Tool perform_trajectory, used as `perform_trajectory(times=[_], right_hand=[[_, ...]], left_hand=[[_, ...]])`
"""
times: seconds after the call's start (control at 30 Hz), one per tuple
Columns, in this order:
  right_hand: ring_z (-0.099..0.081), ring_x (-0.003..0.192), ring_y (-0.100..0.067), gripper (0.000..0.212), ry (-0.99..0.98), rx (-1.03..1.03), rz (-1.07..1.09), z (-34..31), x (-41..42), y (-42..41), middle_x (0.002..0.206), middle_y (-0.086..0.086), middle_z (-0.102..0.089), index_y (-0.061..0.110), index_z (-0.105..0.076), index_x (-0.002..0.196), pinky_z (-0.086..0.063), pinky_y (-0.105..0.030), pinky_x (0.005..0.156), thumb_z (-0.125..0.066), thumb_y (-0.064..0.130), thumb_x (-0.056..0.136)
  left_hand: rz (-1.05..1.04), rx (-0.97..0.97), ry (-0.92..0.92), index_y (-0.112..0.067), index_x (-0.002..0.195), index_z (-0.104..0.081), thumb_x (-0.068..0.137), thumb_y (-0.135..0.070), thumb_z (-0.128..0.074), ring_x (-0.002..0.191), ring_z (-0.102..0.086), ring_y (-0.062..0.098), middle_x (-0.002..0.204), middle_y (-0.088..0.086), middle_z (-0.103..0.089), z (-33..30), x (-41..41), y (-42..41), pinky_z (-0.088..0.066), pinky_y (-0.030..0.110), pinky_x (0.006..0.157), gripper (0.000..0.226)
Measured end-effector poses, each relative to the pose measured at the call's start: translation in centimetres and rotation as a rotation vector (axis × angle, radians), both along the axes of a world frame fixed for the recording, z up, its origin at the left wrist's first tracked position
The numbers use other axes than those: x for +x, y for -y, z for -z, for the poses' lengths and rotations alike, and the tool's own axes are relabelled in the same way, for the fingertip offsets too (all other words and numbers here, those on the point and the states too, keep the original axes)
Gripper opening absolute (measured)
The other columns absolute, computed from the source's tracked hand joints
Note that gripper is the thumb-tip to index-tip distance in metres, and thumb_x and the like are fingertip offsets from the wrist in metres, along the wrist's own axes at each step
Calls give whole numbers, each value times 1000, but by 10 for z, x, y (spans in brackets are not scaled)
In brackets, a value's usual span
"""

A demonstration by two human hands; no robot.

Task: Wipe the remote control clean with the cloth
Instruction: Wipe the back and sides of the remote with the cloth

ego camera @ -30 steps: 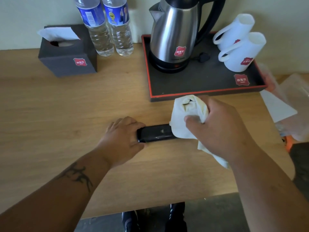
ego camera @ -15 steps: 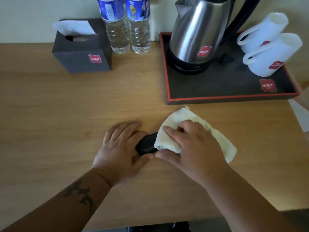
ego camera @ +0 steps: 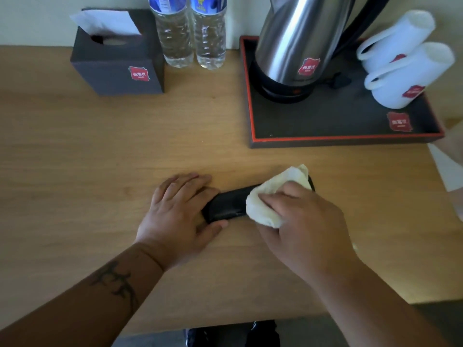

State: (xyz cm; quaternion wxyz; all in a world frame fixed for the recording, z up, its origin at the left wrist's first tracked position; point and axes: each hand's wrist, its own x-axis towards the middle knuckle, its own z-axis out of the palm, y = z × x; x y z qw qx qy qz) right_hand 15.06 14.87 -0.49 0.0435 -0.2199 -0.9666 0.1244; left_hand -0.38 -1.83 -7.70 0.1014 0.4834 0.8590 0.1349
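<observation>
— Where, relative to the tray (ego camera: 345,142)?
— Remote control (ego camera: 229,205), black, flat on the wooden table (ego camera: 87,159), just in front of the tray's near-left corner. Long axis running left to right, far end tipped slightly up toward the tray.
— Hands?
— Left hand (ego camera: 179,214) clamped over the remote's left end, fingers (ego camera: 190,181) flat across the top, thumb along the near edge, pinning it down. Right hand (ego camera: 303,224) curled round a bunched cream cloth (ego camera: 270,196), pressing it onto the remote's right half. Hands apart, with bare black casing between them.
— Nearer hand for the wiping stroke?
— Right, already on it. Probably a stroke along the long axis, toward the left hand or back out to the right tip, just peeking from behind the cloth.
— Containers?
— On the tray: a steel kettle (ego camera: 298,46) on its base and two white mugs (ego camera: 400,58) lying on their sides, seemingly empty. Left of the tray: two water bottles (ego camera: 193,33), full as far as visible, then a dark tissue box (ego camera: 117,63) with a tissue sticking up.
— Risk?
— Remote skidding if the left grip loosens; otherwise little.
</observation>
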Motion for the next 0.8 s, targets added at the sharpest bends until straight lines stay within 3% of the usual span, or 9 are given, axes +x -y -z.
perform_trajectory(times=[0.07, 0.23, 0.37, 0.53, 0.67, 0.8], right_hand=[[-47, 55, -11, 14, -17, 32, 43, 0, -16, 0, 73, 10, -53, 27, -74, 85, -36, -23, 40, -69, 30, 73], [-56, 65, -9, 39, 49, -18, -27, 20, -10, 12, 80, 10, -57, 27, -75, 106, -34, -21, 45, -79, 31, 68], [-57, 66, -8, 36, 88, -43, -91, 22, 24, 16, 79, 12, -56, 28, -74, 104, -38, -20, 44, -79, 29, 68], [-55, 64, -11, 48, -18, -34, 57, 17, 0, 15, 82, 8, -57, 23, -73, 114, -45, -27, 41, -79, 26, 66], [-56, 64, -11, 52, 19, -37, 76, 26, -9, 21, 81, 8, -57, 24, -73, 115, -31, -20, 45, -84, 27, 64], [-54, 62, -5, 38, 76, -73, 13, 24, 16, 22, 78, 13, -57, 30, -75, 107, -26, -13, 44, -80, 31, 69]], left_hand=[[-4, 14, 10, -32, 132, -56, 84, -71, -51, 143, -34, 16, 147, -8, -48, 1, 0, 0, -19, 44, 121, 62], [-10, 21, 6, -31, 130, -58, 83, -71, -51, 143, -35, 16, 147, -7, -49, 1, 1, 0, -17, 42, 122, 62], [2, 15, 7, -32, 131, -55, 85, -72, -48, 143, -34, 16, 147, -7, -49, -2, 0, 0, -18, 44, 122, 62], [-1, 33, 1, -30, 131, -58, 84, -71, -51, 142, -36, 18, 146, -6, -50, 1, 1, 1, -21, 46, 120, 63], [5, 42, -6, -28, 129, -60, 83, -71, -53, 141, -38, 19, 145, -5, -51, 2, 1, 0, -22, 46, 119, 63], [17, 19, -13, -30, 131, -56, 85, -71, -48, 142, -36, 19, 146, -6, -50, 0, 0, 0, -17, 45, 122, 62]])
